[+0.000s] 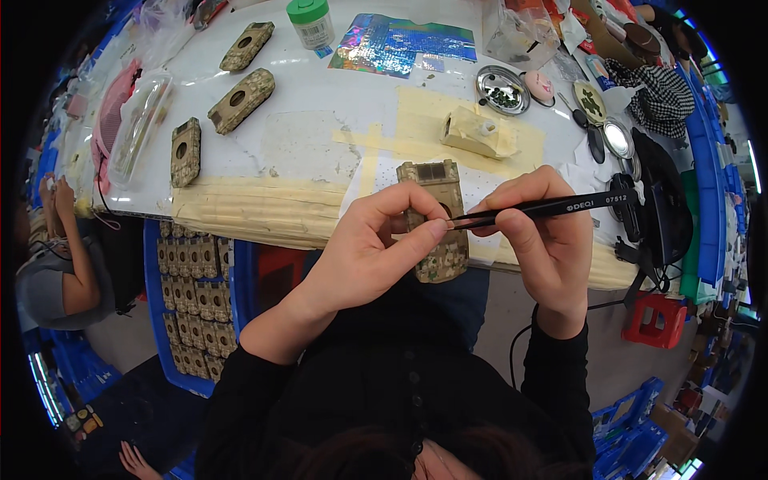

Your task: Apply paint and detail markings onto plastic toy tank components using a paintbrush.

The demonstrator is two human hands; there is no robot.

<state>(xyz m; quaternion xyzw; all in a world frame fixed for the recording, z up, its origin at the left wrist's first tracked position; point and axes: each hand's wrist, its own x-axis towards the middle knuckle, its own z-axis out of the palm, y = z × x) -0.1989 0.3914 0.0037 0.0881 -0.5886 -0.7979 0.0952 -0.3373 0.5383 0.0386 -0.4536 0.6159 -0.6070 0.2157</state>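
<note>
My right hand (550, 252) grips black tweezers (560, 206), their tips pointing left. My left hand (364, 252) is closed in a pinch right at those tips; whatever its thumb and forefinger hold is too small to make out. Below both hands, at the table's front edge, lies a camouflage-painted model tank hull (446, 260), partly covered by my fingers. Just beyond it stands a cream-coloured block (472, 136) with a small pale knob on top.
Several more hulls (240, 100) lie at the left, near a green-lidded jar (310, 22). A metal dish (502, 90) holds small dark green pieces. Below the table, a blue crate (172, 352) holds rows of hulls. Another person's hands (58, 196) are at far left.
</note>
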